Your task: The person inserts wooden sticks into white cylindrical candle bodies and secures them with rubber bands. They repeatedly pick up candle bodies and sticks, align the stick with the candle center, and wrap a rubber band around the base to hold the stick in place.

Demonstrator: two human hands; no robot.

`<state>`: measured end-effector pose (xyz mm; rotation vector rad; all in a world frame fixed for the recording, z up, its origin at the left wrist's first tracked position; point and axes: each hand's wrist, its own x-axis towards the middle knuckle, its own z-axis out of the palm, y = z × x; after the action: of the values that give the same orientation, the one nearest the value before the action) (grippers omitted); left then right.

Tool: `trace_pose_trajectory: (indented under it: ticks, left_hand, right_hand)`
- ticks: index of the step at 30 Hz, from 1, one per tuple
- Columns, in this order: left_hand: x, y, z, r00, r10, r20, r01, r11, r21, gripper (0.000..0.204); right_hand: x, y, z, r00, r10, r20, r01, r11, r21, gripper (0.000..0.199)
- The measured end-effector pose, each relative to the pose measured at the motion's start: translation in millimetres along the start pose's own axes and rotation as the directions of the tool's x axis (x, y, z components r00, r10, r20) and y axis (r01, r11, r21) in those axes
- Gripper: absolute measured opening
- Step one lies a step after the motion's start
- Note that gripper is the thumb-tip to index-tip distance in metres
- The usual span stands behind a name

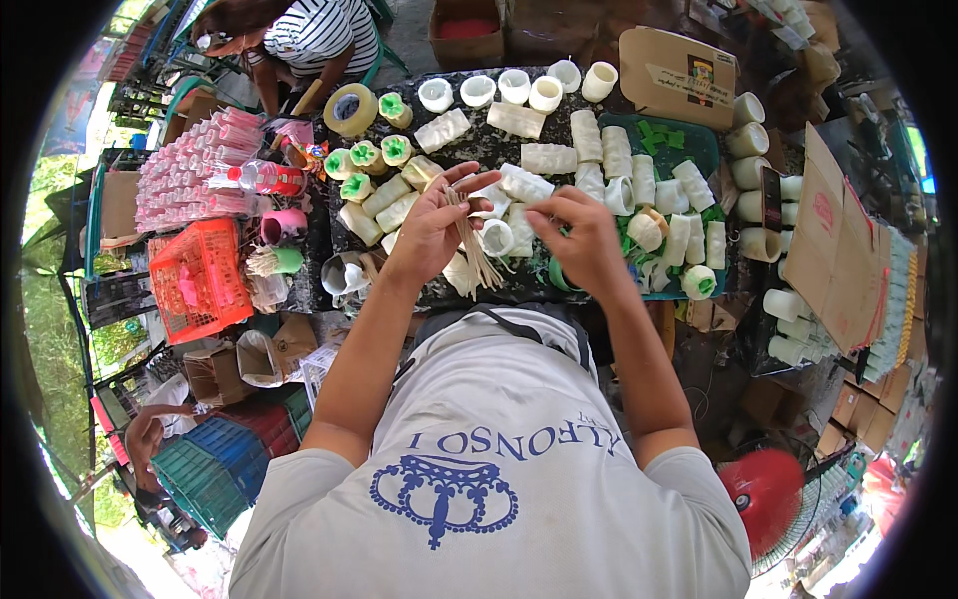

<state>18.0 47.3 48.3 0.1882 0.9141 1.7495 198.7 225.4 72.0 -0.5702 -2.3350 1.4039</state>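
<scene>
My left hand (424, 235) is closed around a bundle of thin, off-white strings (477, 262) that hang down over the near edge of the table. Just right of it, my right hand (582, 238) has its fingers pinched together; whatever may be between them is too small to make out. Both hands are above a dark, speckled table crowded with whitish waxy cylinders (549, 158), some lying and some standing. Hollow cylinders (515, 86) line the far edge. At the left, several cups (366, 153) show green pieces inside.
A green tray (705, 150) with green scraps is at right, below a cardboard flap (679, 75). At left are a tape roll (350, 109), pink-white tubes (195, 170), a red-capped bottle (267, 179) and an orange basket (200, 280). A striped-shirted person (324, 40) sits beyond; a fan (763, 499) stands right.
</scene>
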Motion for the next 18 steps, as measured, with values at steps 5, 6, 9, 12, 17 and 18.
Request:
trace_pose_trajectory:
  ticks: [5, 6, 9, 12, 17, 18]
  left_hand:
    - [-7, -1, -4, 0.983, 0.151, -0.101, -0.165, 0.975, -0.15, 0.053]
    - [-9, -1, -7, 0.979, 0.166, -0.118, -0.183, 0.972, -0.149, 0.053]
    - [-13, -5, -16, 0.966, 0.195, -0.172, -0.222, 0.963, -0.154, 0.052]
    - [-18, -9, -24, 0.961, 0.169, -0.22, -0.199, 0.972, -0.122, 0.05]
    - [-19, -18, -83, 0.868, 0.23, -0.441, -0.312, 0.942, -0.122, 0.041]
    - [-21, -14, -95, 0.832, 0.245, -0.498, -0.348, 0.929, -0.123, 0.042]
  right_hand:
    - [20, -27, 52, 0.98, 0.105, 0.167, -0.114, 0.993, 0.044, 0.023]
    - [20, -27, 57, 0.961, 0.147, 0.236, -0.167, 0.984, 0.066, 0.023]
    - [18, -34, 67, 0.941, 0.165, 0.295, -0.184, 0.982, 0.039, 0.022]
    - [10, -42, 71, 0.957, 0.125, 0.261, -0.101, 0.99, -0.103, 0.019]
    - [-7, -5, 72, 0.974, 0.033, 0.224, 0.041, 0.948, -0.317, 0.016]
    - [-11, 5, 70, 0.974, 0.067, 0.219, 0.008, 0.945, -0.327, 0.017]
